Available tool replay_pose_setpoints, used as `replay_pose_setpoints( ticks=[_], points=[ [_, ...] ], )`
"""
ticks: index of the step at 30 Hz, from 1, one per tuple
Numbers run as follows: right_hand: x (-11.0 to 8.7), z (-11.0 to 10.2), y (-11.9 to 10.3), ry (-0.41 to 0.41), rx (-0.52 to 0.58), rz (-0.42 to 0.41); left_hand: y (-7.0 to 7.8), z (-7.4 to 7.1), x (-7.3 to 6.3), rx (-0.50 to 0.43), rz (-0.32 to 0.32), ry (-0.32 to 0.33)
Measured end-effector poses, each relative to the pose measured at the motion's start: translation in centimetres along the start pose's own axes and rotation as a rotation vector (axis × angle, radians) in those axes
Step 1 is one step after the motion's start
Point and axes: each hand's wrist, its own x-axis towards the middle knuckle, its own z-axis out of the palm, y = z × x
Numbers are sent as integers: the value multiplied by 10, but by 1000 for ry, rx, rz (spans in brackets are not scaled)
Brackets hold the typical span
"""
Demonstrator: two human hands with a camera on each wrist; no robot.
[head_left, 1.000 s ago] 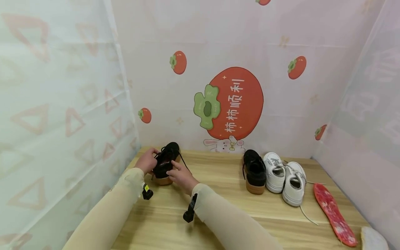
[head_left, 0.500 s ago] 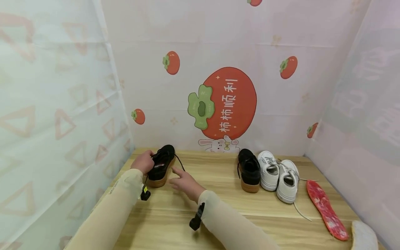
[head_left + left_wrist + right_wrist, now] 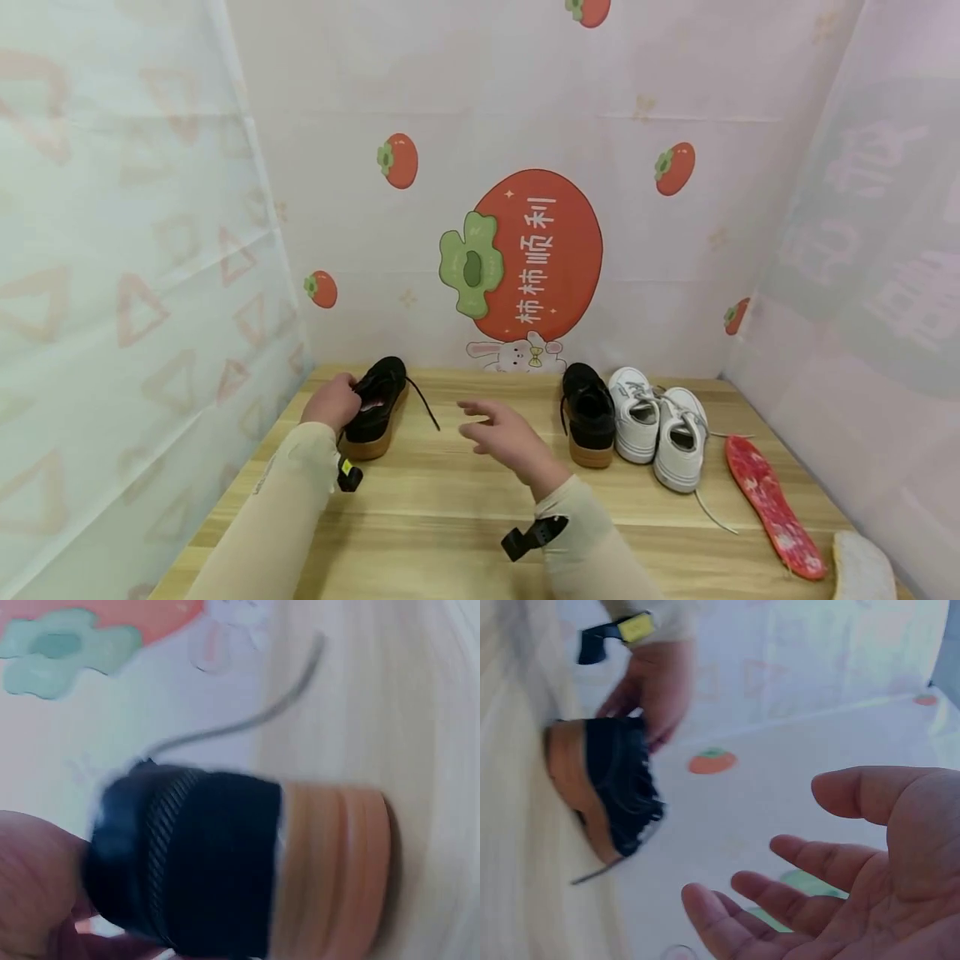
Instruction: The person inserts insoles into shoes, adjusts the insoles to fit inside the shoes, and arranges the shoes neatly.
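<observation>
At the back left of the table stands a black lace-up shoe [image 3: 371, 427] with a tan sole, toe toward the back wall. My left hand [image 3: 332, 403] grips its left side near the opening. In the left wrist view the heel [image 3: 225, 862] and sole show large, with a loose black lace [image 3: 247, 724] trailing off. Something pale and reddish lies inside the shoe. My right hand [image 3: 510, 442] hovers to the right, holding nothing, fingers spread and apart from the shoe. The right wrist view shows its palm [image 3: 922, 862] and relaxed fingers.
Another black shoe [image 3: 591, 429] stands at the back right, beside two white sneakers [image 3: 637, 433] with loose laces. A red patterned insole [image 3: 776, 508] lies right of them, and a white pad-like piece [image 3: 862, 567] at the front right corner. Fabric walls [image 3: 352, 217] border the table.
My right hand has let go of the black shoe and drawn away to the right. The left hand has stayed on the shoe. The head view has turned slightly right.
</observation>
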Motion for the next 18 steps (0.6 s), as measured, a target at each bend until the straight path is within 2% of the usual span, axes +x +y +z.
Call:
replay_pose_setpoints(
  ticks=[3, 5, 6, 8, 10, 13, 15, 17, 18],
  points=[
    [-12, -18, -6, 49, -26, -15, 22, 1, -17, -2, 1, 132],
    [-19, -28, -11, 62, -61, -22, 44, 8, -27, -23, 47, 269],
    [-24, -33, -13, 63, -84, -23, 57, 13, -32, -44, 74, 318],
    [-33, -42, -21, 47, -122, -43, 84, 28, -43, -119, 131, 341],
    [-44, -49, -30, 12, -178, -94, 112, 49, -51, -199, 203, 292],
    [-63, -53, -44, -80, -256, -187, 151, 85, -62, -321, 315, 110],
    [-73, -53, -52, -152, -308, -252, 169, 112, -64, -387, 445, 20],
    [-80, -53, -58, -220, -333, -274, 183, 138, -64, -466, 566, -51],
    [-83, -53, -59, -241, -344, -280, 186, 145, -64, -488, 596, -72]
  ],
)
